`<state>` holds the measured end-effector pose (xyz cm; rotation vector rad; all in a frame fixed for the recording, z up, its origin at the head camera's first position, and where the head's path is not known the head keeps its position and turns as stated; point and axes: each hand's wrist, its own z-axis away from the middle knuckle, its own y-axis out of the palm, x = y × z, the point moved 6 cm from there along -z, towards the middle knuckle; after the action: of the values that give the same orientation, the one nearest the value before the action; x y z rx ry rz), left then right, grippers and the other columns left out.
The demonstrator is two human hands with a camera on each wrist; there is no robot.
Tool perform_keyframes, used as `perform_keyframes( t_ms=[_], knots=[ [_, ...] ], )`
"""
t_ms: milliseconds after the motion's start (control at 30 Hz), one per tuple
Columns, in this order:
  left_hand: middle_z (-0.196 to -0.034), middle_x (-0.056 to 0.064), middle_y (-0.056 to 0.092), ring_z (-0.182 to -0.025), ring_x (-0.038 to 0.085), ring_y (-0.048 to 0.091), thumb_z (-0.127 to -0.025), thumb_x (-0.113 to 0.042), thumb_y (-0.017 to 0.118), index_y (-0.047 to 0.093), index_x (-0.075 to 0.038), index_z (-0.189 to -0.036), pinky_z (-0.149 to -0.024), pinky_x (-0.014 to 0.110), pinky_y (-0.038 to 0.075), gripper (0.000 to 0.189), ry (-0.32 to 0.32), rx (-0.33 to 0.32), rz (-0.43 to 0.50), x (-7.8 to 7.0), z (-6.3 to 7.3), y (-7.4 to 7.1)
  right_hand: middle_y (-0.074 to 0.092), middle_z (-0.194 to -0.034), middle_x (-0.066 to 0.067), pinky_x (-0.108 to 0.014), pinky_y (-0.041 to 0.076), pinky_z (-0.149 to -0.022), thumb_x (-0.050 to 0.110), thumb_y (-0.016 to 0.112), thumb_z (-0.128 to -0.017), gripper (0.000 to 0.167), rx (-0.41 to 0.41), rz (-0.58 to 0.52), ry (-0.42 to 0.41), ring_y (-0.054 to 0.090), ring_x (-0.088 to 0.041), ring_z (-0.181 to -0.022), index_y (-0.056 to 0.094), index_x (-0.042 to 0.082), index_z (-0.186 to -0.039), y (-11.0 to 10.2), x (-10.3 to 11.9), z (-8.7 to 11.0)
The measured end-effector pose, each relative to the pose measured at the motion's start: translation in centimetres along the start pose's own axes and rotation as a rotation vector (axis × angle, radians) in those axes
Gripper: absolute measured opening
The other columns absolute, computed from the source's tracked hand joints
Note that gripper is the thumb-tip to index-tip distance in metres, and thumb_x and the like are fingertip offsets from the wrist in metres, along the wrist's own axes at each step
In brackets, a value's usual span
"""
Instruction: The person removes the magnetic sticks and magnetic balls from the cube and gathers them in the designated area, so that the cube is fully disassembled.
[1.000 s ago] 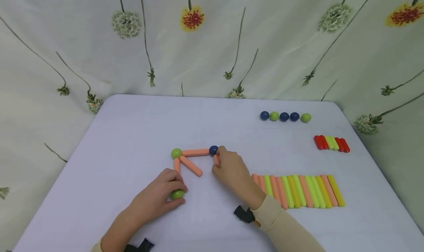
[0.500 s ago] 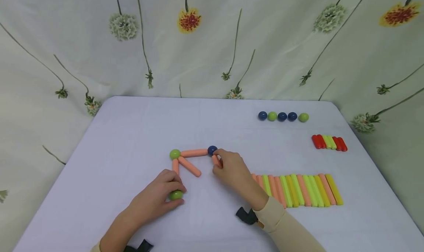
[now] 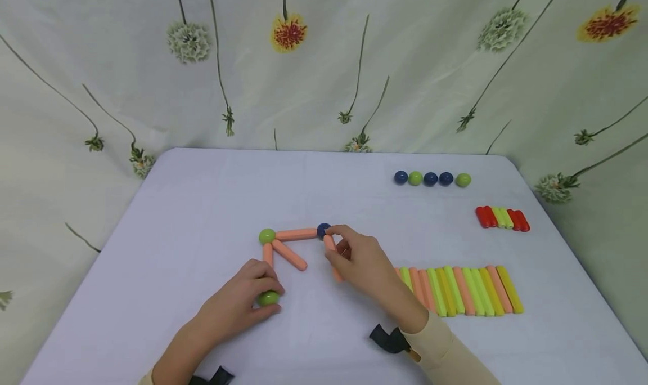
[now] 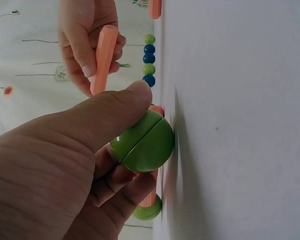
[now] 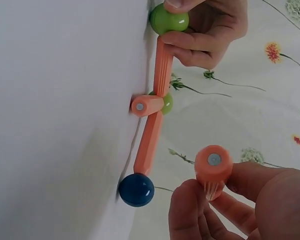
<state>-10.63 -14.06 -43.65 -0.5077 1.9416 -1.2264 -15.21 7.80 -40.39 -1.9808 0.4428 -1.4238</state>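
Note:
My left hand [image 3: 228,309] grips a green ball [image 4: 145,142] at the near end of a small stick-and-ball shape on the table. An orange stick [image 3: 268,252] runs from it to a second green ball [image 3: 267,236]. From that ball, another orange stick [image 3: 296,234] leads right to a blue ball [image 3: 322,231], and a diagonal orange stick [image 3: 290,254] has a free end. Raised off the table, a loose orange stick [image 5: 213,170] is pinched by my right hand [image 3: 372,264], close to the blue ball. A grey metal disc shows at its end in the right wrist view.
Orange, yellow and lime sticks [image 3: 458,291] lie in a row on the right of the white table [image 3: 202,193]. Shorter red and lime sticks [image 3: 502,218] lie behind them. Several blue and green balls [image 3: 430,179] line the back right. A flowered cloth [image 3: 314,81] hangs behind.
My right hand has shifted slightly right and its fingers have changed their hold, so more of the orange stick shows. My left hand stays on the green ball.

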Motion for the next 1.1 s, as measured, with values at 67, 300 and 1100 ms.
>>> perform_keyframes(
  t_ms=[67,300,1100],
  knots=[
    [-0.097,-0.017,0.050,-0.099,0.005,0.043,-0.075,-0.021,0.084,0.072,-0.022,-0.092,-0.080,0.023,0.045,0.020,-0.011,0.008,-0.003,0.0,0.0,0.1,0.060,-0.077,0.010,-0.026,0.045,-0.052,0.026,0.067,-0.092,0.033,-0.007,-0.037,0.009,0.053,-0.007,-0.059,0.062,0.020,-0.125,-0.6,-0.3,0.4],
    [-0.098,-0.017,0.050,-0.100,0.005,0.043,-0.076,-0.021,0.084,0.072,-0.022,-0.092,-0.080,0.024,0.045,0.020,-0.021,0.009,0.011,0.0,0.1,0.0,0.065,-0.087,0.009,-0.029,0.049,-0.054,0.027,0.068,-0.092,0.034,-0.017,-0.090,0.077,0.058,-0.009,-0.064,0.063,0.028,-0.126,-2.8,-2.0,1.5],
    [-0.103,-0.016,0.052,-0.101,0.007,0.043,-0.075,-0.019,0.085,0.073,-0.020,-0.095,-0.081,0.025,0.046,0.023,-0.022,0.041,-0.008,0.1,-0.1,0.3,0.064,-0.100,-0.010,-0.028,0.048,-0.050,0.033,0.060,-0.097,0.045,-0.207,0.153,0.320,0.054,-0.024,-0.070,0.055,0.020,-0.139,-14.5,-11.1,8.3]
  ],
)
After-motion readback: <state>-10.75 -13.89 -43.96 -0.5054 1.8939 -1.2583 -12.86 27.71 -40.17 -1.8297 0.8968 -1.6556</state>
